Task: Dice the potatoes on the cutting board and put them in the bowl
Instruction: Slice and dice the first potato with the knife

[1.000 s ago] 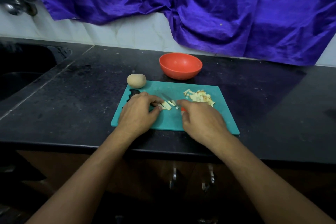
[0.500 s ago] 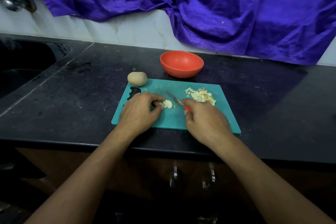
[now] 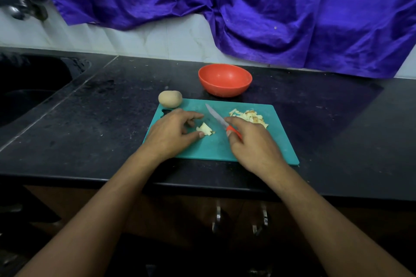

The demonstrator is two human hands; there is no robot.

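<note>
Head view, looking down over the counter edge. Nearest, at 6 o'clock, two bare forearms reaching in, with the cabinet handles in shadow between them.

Up next to the teal cutting board, flat on the black counter. At the board's 9 o'clock, the left hand, palm down and half open, fingers loosely bent. Thumb tip touching a small clump of cut potato pieces; touching only, no grip to be seen.

At the board's 5 o'clock, the right hand, wrapped round the red handle of the knife, forefinger stretched along the back of the blade. Blade aimed at 11 o'clock, between the clump and the bigger heap. On the board or just off it, cannot tell.

At the board's 1 o'clock, the diced pile, just beyond the right knuckles. At the 11 o'clock corner, a whole potato, skin on, overlapping the board's edge.

Further out at 12 o'clock, the red bowl, upright, just beyond the far edge of the board. Away at 9 o'clock, a dark sink. Farthest back, a purple cloth draped down the pale wall.
</note>
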